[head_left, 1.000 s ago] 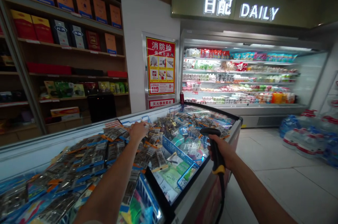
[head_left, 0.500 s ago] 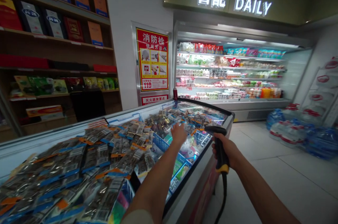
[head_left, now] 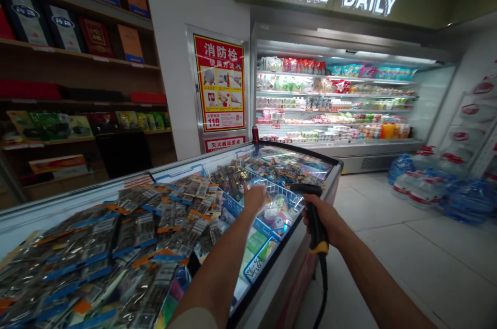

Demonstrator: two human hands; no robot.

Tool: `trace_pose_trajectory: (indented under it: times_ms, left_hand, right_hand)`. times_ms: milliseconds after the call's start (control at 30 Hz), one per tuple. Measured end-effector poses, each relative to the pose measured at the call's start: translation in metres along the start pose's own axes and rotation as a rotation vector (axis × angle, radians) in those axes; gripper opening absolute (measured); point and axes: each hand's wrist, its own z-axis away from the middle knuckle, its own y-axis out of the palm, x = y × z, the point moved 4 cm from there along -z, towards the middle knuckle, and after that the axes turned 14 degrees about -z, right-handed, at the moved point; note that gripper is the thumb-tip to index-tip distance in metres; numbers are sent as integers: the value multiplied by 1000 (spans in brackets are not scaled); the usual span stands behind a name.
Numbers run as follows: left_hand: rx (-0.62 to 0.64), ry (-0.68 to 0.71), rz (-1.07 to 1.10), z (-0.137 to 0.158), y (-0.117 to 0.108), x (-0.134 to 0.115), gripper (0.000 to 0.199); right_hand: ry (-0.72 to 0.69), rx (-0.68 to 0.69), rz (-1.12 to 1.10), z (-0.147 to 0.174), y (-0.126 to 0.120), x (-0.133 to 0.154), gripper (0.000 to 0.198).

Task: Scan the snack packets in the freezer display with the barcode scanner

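Observation:
My right hand [head_left: 322, 219] is wrapped round the grip of a black and yellow barcode scanner [head_left: 315, 215], which is held beside the front edge of a chest freezer [head_left: 267, 262]. A cable hangs down from its handle. My left hand [head_left: 255, 198] reaches over the freezer, near blue wire baskets [head_left: 233, 206]. Its fingers look curled in; what they hold, if anything, I cannot make out. Left of that arm lie many small clear packets of dark food [head_left: 140, 225] with blue and orange edges. White wrapped items [head_left: 277, 211] sit in a basket right of the left hand.
A lit dairy fridge [head_left: 330, 96] stands at the back. Bottled water packs [head_left: 419, 189] are on the floor at right. Shelves with boxes [head_left: 95, 36] rise at left, beside a red fire hydrant notice [head_left: 220, 86]. A red can [head_left: 255, 134] stands at the freezer's far corner.
My left hand has come slightly lower and left in the view, its fingers now more curled. The scanner in my right hand has shifted a little left.

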Motion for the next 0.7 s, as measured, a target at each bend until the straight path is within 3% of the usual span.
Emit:
trace_pose_trajectory:
  times_ms: [133,300,367,467,567,700]
  left_hand:
    - [-34,-306,19,16,-7,41,32]
    - [84,-274,221,16,5,44,50]
    - [70,-371,386,13,10,47,47]
    - [-5,-554,701,9,17,59,31]
    - [-124,-629,962,7,17,72,20]
    - [-285,-646,1039,11,4,85,20]
  right_hand:
    - [33,6,42,6,14,-8,20]
    - [60,28,112,11,29,-20,23]
    - [69,38,128,15,34,-23,23]
    - [101,72,134,24,42,-25,23]
    - [150,123,118,34,49,-25,24]
    - [213,177,96,42,57,-25,24]
